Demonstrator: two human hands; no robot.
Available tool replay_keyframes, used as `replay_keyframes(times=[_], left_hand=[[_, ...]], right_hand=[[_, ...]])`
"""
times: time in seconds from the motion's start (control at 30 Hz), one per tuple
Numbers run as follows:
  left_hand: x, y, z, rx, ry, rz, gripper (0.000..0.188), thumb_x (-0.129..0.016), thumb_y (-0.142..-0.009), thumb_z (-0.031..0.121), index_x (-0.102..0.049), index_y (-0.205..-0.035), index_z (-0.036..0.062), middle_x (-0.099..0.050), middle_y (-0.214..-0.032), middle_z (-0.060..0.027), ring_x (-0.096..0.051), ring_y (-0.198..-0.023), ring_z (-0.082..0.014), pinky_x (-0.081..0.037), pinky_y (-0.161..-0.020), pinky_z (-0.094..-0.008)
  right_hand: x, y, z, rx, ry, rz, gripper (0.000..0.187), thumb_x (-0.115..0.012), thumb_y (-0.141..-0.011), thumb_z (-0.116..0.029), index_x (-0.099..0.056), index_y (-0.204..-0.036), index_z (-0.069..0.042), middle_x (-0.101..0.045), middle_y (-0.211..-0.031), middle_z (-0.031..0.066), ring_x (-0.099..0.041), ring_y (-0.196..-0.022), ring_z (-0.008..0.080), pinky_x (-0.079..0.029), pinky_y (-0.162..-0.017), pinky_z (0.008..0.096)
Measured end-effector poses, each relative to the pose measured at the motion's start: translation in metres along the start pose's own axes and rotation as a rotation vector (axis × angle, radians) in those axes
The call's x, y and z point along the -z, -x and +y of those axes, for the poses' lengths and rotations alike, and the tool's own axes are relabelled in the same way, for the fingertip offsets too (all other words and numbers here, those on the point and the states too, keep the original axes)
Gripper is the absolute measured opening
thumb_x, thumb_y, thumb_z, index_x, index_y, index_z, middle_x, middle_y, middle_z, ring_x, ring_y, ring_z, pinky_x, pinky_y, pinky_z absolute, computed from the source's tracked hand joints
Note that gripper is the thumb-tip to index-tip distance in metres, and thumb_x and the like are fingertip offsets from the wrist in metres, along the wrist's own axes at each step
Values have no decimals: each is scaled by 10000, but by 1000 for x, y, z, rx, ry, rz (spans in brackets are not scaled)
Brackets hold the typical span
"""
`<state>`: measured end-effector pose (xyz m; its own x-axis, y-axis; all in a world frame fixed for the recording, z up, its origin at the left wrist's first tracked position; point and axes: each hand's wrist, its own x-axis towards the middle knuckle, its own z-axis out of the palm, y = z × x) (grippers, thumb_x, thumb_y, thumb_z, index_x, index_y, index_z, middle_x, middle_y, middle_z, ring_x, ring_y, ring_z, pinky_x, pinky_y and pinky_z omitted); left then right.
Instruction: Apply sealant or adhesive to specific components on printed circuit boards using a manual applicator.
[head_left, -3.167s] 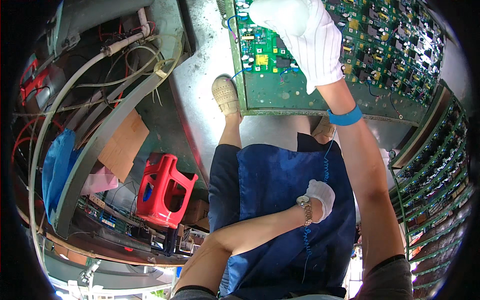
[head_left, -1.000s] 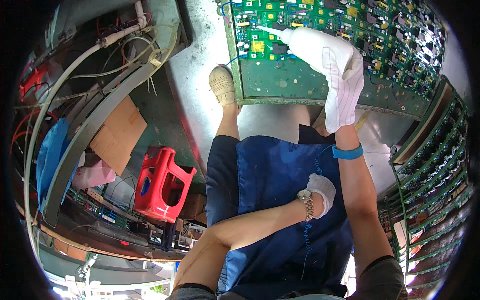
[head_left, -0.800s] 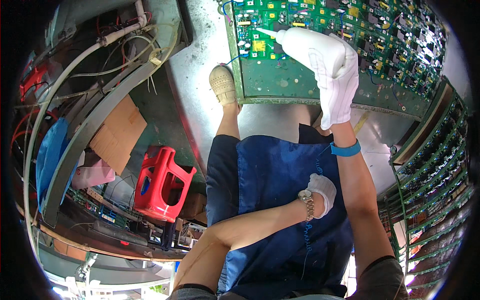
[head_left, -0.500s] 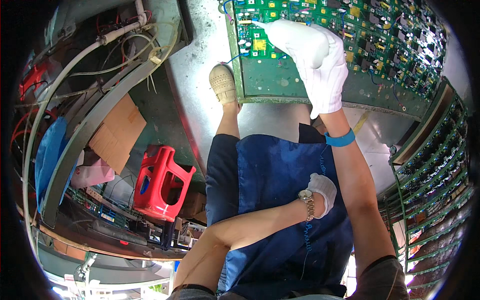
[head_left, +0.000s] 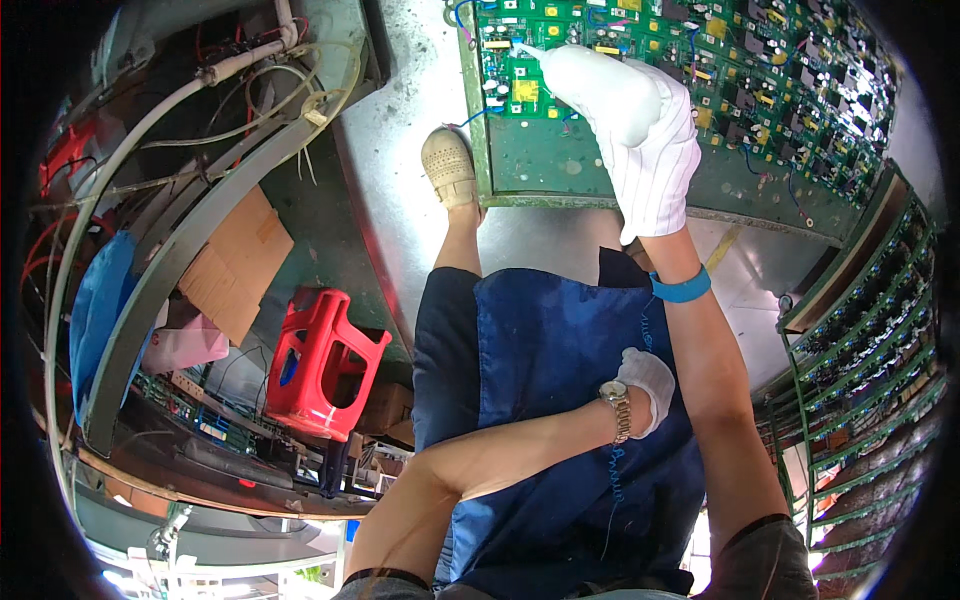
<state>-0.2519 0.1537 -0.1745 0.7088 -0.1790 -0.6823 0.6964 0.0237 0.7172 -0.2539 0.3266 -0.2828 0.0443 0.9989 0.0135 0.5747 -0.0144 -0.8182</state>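
Observation:
My right hand (head_left: 655, 130), in a white striped glove, is closed around a white squeeze bottle (head_left: 592, 88) with a thin nozzle. The bottle lies tilted, its nozzle pointing left over the green circuit boards (head_left: 525, 75) just beside a small yellow component. Whether the tip touches a board, I cannot tell. Across my lap rests my left hand (head_left: 645, 382), also gloved, its fingers curled in and nothing visible sticking out of them. It sits against the dark blue apron (head_left: 555, 340), close to my right forearm. A watch is on my left wrist, and a blue band circles the right one.
The boards fill a green tray (head_left: 545, 165) with a raised rim. To the right stands a green rack (head_left: 850, 400) holding rows of boards. A red plastic stool (head_left: 325, 365) is at left, near cardboard (head_left: 237, 265) and a metal frame with hoses (head_left: 240, 70).
My right hand and the bottle have shifted slightly right, so the nozzle sits a little farther from the yellow component. The whole view has drifted slightly. My left hand keeps its place.

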Motion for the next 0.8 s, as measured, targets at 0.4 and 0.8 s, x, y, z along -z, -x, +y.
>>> replay_keyframes(times=[0.4, 0.8], left_hand=[[-2, 3, -2, -48, 12, 80, 150, -686, -785, 257, -725, -869, 139, -697, -819, -44, -686, -790, -239, -486, -675, -374], [-3, 3, -3, -63, 13, 82, 156, -666, -799, 260, -711, -861, 124, -690, -808, -63, -682, -774, -252, -479, -653, -388]], right_hand=[[-11, 1, -4, 101, 48, -89, 517, -771, -750, -87, -535, -1209, -42, -647, -1042, 128, -661, -951, 245, -549, -807, 317], [-13, 11, 13, 133, 67, -118, 523, -797, -711, -147, -563, -1175, -82, -663, -1031, 118, -677, -910, 289, -557, -778, 330]])
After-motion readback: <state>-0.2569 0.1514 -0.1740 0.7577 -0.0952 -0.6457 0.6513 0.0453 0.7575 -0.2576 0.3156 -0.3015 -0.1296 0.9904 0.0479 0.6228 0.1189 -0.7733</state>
